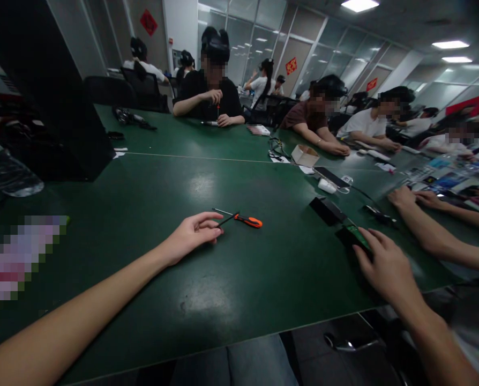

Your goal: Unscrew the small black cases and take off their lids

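Observation:
My left hand (195, 232) reaches out over the green table (151, 203), fingers loosely curled, its fingertips at the thin black shaft of an orange-handled screwdriver (247, 220). A thin metal rod (222, 211) lies just behind it. Whether the fingers pinch the shaft or only touch it is unclear. My right hand (384, 262) lies flat, fingers spread, on a dark device with a green board (350, 235) near the right table edge.
A black box (327, 210), a phone (331, 176), a white mouse-like object (327, 186) and a small cardboard box (305, 155) lie at right. Another person's forearms (436, 225) rest beyond my right hand. Several seated people work along the far side. A black cabinet (42, 107) stands left.

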The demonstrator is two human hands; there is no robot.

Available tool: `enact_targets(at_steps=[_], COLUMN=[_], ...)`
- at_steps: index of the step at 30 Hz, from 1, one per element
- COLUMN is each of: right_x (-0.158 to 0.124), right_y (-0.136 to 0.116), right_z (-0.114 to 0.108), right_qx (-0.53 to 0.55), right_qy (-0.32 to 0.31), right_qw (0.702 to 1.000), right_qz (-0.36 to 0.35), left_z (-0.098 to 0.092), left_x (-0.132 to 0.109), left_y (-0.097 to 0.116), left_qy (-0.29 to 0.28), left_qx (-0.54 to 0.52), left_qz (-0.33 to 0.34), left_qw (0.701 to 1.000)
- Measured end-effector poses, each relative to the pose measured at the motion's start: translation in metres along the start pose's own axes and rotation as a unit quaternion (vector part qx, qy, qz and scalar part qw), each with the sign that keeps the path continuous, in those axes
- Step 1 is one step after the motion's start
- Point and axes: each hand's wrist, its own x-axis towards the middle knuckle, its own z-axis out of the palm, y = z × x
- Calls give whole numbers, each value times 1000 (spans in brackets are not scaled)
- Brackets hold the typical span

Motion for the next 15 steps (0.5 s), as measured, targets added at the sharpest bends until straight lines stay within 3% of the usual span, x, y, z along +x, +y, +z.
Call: enact_targets(at_steps=[3,6,9,12,15], right_x=[7,13,18,20,19], right_y=[-71,-150,-215,-250,-242], right_z=[-24,-43,-47,-40,-30], right_qx=[128,202,218,246,250], right_qy=[48,1,-43,-75,-76], right_qw=[987,953,917,901,907], right_qz=[-81,-224,-331,-349,-330], left_z=[6,13,18,18,17], left_x=[-5,-13,-19,-20,-18], left_y=[-1,-2,-7,-11,-12], left_qy=[-17,-17,-32,-35,-32], left_qx=[82,234,302,328,346], left_qz=[21,102,193,244,246], left_qw=[996,967,933,912,905])
